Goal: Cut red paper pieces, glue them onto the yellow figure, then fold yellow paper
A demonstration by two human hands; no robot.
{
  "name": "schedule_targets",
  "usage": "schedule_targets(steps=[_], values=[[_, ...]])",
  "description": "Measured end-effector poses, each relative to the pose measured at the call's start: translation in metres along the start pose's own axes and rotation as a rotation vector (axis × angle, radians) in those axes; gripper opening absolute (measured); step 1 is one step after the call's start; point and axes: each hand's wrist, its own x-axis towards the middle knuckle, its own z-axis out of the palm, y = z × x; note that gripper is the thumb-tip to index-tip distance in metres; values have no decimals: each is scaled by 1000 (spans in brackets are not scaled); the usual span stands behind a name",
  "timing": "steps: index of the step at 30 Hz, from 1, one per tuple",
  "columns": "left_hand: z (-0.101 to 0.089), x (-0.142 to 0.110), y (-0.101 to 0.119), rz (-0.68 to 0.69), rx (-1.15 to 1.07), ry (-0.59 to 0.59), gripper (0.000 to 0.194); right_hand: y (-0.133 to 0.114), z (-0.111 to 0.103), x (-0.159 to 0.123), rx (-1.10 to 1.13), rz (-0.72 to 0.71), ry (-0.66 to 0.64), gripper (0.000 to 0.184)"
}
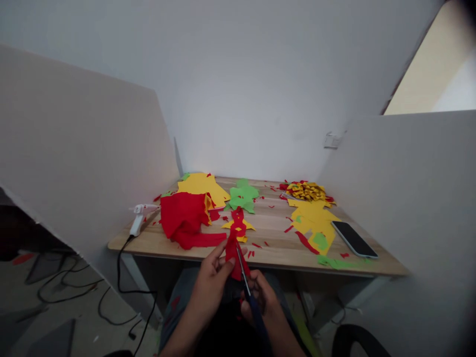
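Note:
My left hand (211,275) pinches a small piece of red felt-like sheet (233,260) just off the table's front edge. In my right hand (262,297) is a pair of scissors (252,300) with dark blue handles, its blades pointing up against the right side of that red piece. Whether the blades are apart or together I cannot make out. Just beyond lies a small red and yellow cut-out figure (239,222). A large crumpled red sheet (184,218) spreads to the left, one strip of it reaching toward my left hand.
A white glue gun (138,218) with a black cable sits at the table's left edge. Yellow sheets (203,186) and green pieces (243,195) lie further back. At right are yellow offcuts (316,218), a gathered yellow pile (307,190) and a phone (354,239). Partitions (416,198) flank the table.

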Motion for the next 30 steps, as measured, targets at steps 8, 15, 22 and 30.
schedule_targets(steps=[8, 15, 22, 30], values=[[-8, 5, -14, 62, 73, -9, 86, 1, -3, 5, 49, 56, 22, 59], [-12, 9, -12, 155, 191, 73, 70, 0, -8, 0, -85, 41, 38, 45], [-35, 52, 15, 179, 117, 181, 59, -16, -63, 32, -651, -130, 258, 47], [-35, 104, 20, 151, 187, 73, 43, -38, -127, 146, -1377, 33, 359, 42]])
